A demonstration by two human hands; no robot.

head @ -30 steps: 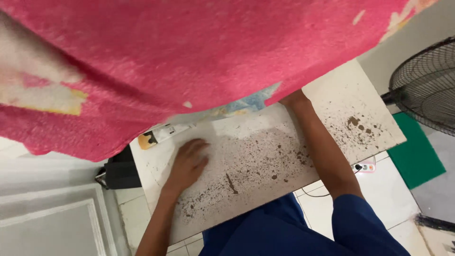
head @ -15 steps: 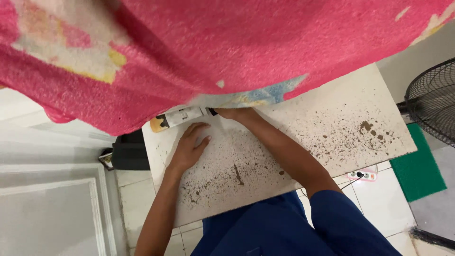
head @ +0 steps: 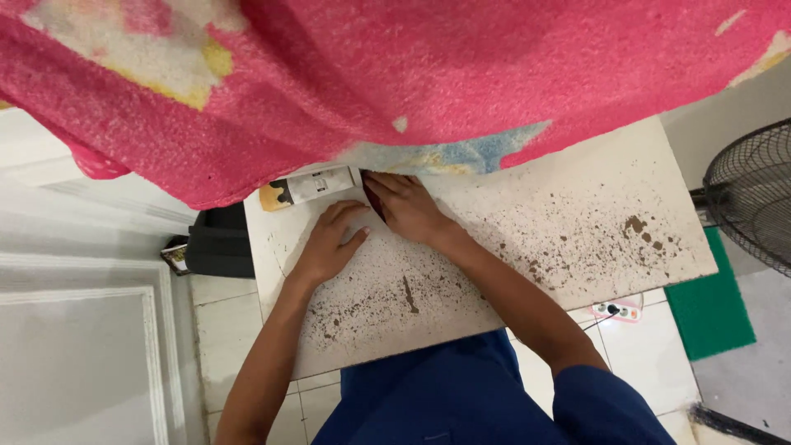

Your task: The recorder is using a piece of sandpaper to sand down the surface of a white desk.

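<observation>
Left hand flat on desk, palm down, fingers spread, grip apart, holding nothing. Right hand just beside it, fingers curled round small dark object (kind too hidden to tell), grip clamped on it. Tube with white label lies at desk's far edge, just past both hands. Pink blanket hangs over far half of desk. Brown stains speckle desk top. Fan at right, green mat on floor.

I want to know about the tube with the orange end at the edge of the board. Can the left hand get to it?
Probably yes. The left hand lies flat on the speckled white board, just below the tube, with bare board between them. The pink blanket hangs over the tube's upper side, so reaching from below looks freest.
</observation>
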